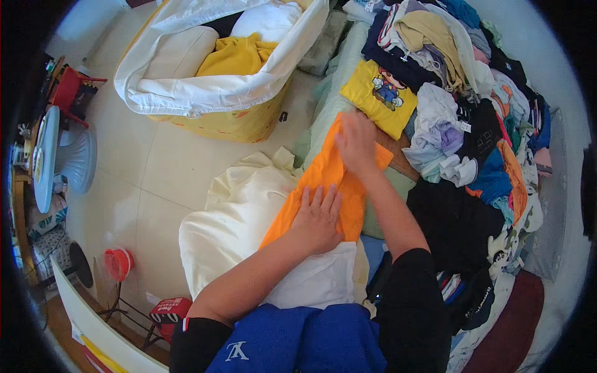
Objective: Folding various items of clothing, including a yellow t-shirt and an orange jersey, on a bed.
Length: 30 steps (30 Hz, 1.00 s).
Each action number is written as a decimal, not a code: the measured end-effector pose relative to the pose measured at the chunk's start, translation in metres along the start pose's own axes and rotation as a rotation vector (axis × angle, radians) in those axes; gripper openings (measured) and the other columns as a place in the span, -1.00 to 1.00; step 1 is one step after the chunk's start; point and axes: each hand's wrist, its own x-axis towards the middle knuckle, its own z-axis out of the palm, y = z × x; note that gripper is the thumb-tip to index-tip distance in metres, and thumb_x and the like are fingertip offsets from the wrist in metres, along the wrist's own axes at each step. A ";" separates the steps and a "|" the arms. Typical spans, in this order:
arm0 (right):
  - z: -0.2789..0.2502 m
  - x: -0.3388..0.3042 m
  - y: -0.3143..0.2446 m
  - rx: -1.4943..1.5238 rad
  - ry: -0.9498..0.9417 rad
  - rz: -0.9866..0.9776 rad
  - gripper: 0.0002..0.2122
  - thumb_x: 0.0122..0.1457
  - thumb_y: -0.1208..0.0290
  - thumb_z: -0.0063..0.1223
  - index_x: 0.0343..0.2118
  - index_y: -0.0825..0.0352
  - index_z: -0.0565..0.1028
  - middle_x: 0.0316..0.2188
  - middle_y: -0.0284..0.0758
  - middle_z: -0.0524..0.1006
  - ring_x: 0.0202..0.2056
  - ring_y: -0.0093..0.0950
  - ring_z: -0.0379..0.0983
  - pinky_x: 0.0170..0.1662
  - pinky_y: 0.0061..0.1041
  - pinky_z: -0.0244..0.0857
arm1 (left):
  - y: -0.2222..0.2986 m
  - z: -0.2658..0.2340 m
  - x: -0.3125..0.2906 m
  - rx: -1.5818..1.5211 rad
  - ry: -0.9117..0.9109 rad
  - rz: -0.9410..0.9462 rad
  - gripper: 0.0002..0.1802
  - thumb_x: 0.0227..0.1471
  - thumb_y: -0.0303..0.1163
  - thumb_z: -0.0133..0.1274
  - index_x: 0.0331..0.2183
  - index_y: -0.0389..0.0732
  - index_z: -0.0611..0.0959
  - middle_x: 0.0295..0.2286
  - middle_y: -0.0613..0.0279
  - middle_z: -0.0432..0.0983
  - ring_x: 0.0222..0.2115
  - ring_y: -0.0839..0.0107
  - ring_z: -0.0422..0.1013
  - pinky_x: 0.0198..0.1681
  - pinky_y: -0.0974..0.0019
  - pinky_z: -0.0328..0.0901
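An orange garment is spread across my lap over a white cloth and a cream, slightly shiny cloth. Its exact kind does not show. My left hand rests flat on its middle, fingers stretched out. Farther off, my right hand is on the garment's far end, near the sofa edge. Motion blurs its fingers, so I cannot make out whether they pinch the cloth. Just beyond that hand lies a folded yellow T-shirt with a cartoon print.
A big heap of mixed clothes covers the sofa on the right, black pieces nearest. A yellow hamper with a white liner holds clothes at the far left. On the left stand a pale blue table, a red chair and a red bucket.
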 end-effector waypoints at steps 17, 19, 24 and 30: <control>-0.017 -0.018 0.039 0.115 0.017 0.358 -0.55 0.14 0.09 -0.06 0.03 0.23 0.41 0.02 -0.03 0.38 0.09 -0.07 0.24 0.12 -0.20 0.12 | 0.007 -0.017 -0.002 0.026 -0.262 -0.032 -0.13 -0.03 0.23 -0.10 0.22 0.00 0.18 0.23 0.03 -0.03 0.26 -0.02 -0.15 0.20 -0.36 -0.35; -0.045 -0.034 0.068 0.012 -0.031 0.553 -0.60 0.12 0.06 -0.01 -0.20 0.33 0.53 -0.21 -0.06 0.53 -0.11 -0.13 0.42 -0.04 -0.28 0.27 | 0.010 -0.012 0.000 0.062 -0.191 0.024 -0.15 -0.03 0.23 -0.10 0.21 0.00 0.20 0.22 0.00 -0.02 0.25 -0.03 -0.14 0.21 -0.34 -0.35; -0.048 -0.071 0.097 0.267 -0.212 1.137 -0.60 0.10 0.08 0.05 -0.39 0.45 0.54 -0.40 -0.12 0.56 -0.32 -0.20 0.48 -0.24 -0.26 0.30 | 0.024 -0.003 0.011 0.057 -0.153 0.101 -0.17 -0.05 0.25 -0.08 0.19 0.04 0.27 0.22 0.00 -0.01 0.25 -0.04 -0.15 0.23 -0.27 -0.35; -0.007 -0.085 0.126 0.367 -0.172 1.039 -0.57 0.06 0.07 0.05 -0.43 0.48 0.52 -0.42 -0.02 0.53 -0.34 -0.11 0.46 -0.29 -0.25 0.28 | 0.035 -0.009 0.012 0.110 -0.368 0.219 -0.09 -0.14 0.37 -0.08 0.19 0.14 0.27 0.25 0.08 -0.09 0.27 -0.01 -0.21 0.19 -0.37 -0.33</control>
